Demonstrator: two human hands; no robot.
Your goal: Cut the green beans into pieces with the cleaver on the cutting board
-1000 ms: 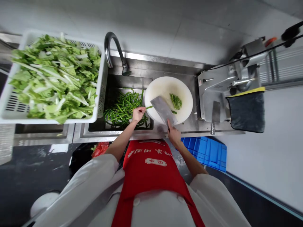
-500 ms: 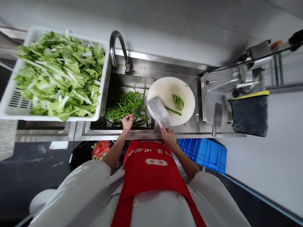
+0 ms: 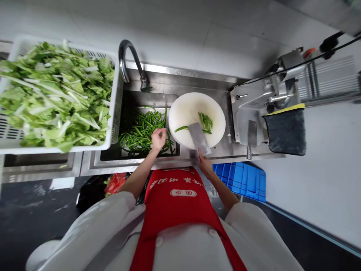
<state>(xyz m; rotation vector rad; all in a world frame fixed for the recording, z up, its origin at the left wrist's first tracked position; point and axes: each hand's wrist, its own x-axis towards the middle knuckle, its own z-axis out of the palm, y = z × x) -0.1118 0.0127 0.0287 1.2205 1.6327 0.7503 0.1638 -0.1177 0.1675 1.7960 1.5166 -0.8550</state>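
Note:
My right hand [image 3: 204, 162] grips the handle of a broad cleaver [image 3: 199, 137], whose blade lies over the near part of a round white cutting board [image 3: 187, 109]. On the board sit a small pile of cut green beans [image 3: 206, 121] and one long bean [image 3: 182, 128]. My left hand [image 3: 158, 138] hovers over a heap of long green beans [image 3: 140, 130] in the steel sink [image 3: 132, 98], fingers curled among the beans; whether it grips one is unclear.
A white perforated basket [image 3: 115, 109] full of chopped leafy greens rests at the left over the sink edge. A curved faucet [image 3: 127, 60] stands behind the sink. A metal slicing machine [image 3: 261, 101] is to the right, with a blue crate [image 3: 244, 180] below the counter.
My left hand went from the board to the sink beans and stays over them. The cleaver lifted toward the board's left edge, then came down again near the cut pile. A long bean now lies left of the blade.

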